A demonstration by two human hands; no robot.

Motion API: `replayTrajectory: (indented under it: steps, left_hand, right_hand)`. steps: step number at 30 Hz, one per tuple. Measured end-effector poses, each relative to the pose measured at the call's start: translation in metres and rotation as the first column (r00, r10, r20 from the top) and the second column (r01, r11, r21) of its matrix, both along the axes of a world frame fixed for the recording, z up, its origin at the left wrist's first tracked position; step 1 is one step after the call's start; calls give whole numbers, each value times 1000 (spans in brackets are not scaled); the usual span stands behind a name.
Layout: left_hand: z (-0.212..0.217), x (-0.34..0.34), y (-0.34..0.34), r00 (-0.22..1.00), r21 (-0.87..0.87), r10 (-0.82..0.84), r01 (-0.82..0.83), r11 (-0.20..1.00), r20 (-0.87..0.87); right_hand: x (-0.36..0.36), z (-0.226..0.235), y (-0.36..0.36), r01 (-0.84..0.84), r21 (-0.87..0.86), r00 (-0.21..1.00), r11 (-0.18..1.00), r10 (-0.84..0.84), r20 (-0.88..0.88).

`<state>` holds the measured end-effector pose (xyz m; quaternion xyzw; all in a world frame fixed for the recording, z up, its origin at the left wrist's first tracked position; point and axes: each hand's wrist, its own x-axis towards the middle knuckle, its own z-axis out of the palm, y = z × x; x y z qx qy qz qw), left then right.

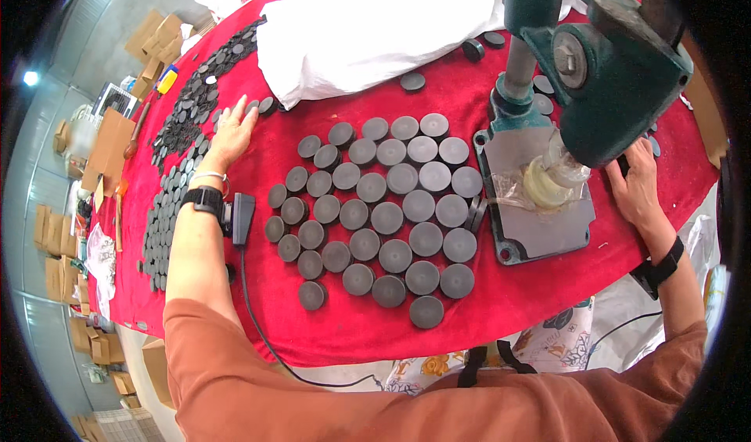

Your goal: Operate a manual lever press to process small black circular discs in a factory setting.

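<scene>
My left hand (232,134) is stretched out at the left, its fingers apart and a fingertip at a small dark round disc (267,105) or the one beside it. In front of me, many black round discs (387,218) lie in loose rows, some apparently stacked. To their right stands a green hand press (618,82) on a grey base plate (526,160); a yellowish clear round piece (545,182) sits under its ram. My right hand (637,180) is curled beside the press around something dark, partly hidden by the press body.
Flat dark discs (168,215) spread along the left of the red cloth (344,106). A white sheet or bag (383,35) covers the far side. A cable (249,293) runs from a dark box (243,218) at my left wrist. Cardboard boxes (109,149) stand beyond the table.
</scene>
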<state>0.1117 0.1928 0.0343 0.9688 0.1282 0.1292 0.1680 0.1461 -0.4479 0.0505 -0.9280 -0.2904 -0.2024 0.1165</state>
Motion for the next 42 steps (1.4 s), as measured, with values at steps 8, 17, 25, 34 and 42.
replayTrajectory:
  steps: [8,17,25,34,42]
  left_hand:
    - [11,0,-38,987,66,-122,129,989,-101]
    - [19,-83,-106,971,-78,-221,214,974,-93]
    - [21,-110,-162,994,-191,-66,50,980,-83]
    - [23,-255,-76,913,419,408,-378,825,20]
    - [-6,-274,-55,901,311,402,-339,888,-165]
  right_hand:
    - [-2,3,1,-6,-5,1000,1000,6,10]
    - [4,-3,-5,3,39,1000,999,-4,28]
    - [16,-15,-18,49,18,998,999,-50,38]
    - [24,-22,-23,11,10,999,1000,-12,45]
    - [22,-19,-20,7,5,998,1000,-7,69]
